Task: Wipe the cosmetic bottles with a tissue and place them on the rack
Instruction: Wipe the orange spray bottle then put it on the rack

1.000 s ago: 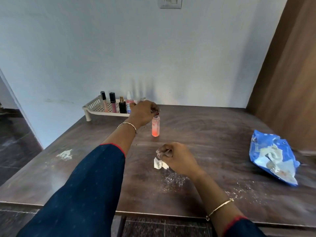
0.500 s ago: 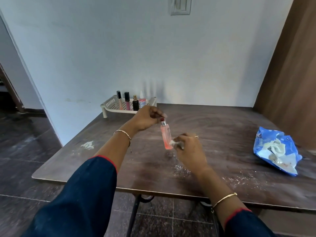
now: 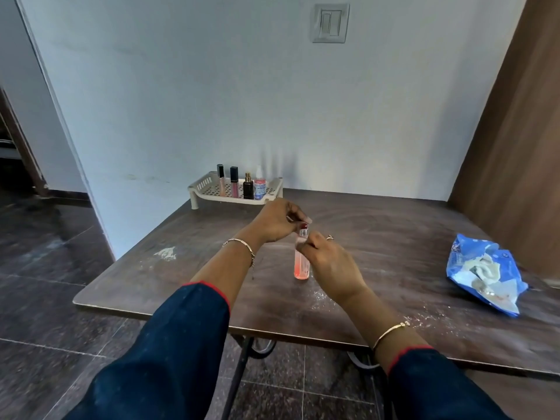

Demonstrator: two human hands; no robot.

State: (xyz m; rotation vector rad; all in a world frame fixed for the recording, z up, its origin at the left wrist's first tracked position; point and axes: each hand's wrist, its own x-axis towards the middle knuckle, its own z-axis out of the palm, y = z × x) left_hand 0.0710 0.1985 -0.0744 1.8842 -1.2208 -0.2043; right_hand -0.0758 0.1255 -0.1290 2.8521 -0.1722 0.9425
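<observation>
Left hand (image 3: 277,221) pinches the cap of the pink bottle (image 3: 301,262), which stands upright mid-table (image 3: 394,237); right hand (image 3: 331,265) is curled against the bottle's side, its fingers hiding any tissue. Behind, a rack (image 3: 209,192) at the wall holds four bottles. A blue packet (image 3: 485,280) lies well off right.

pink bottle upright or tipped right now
Upright. The pink bottle stands on its base on the table, the left hand pinching its top and the right hand against its side.
</observation>
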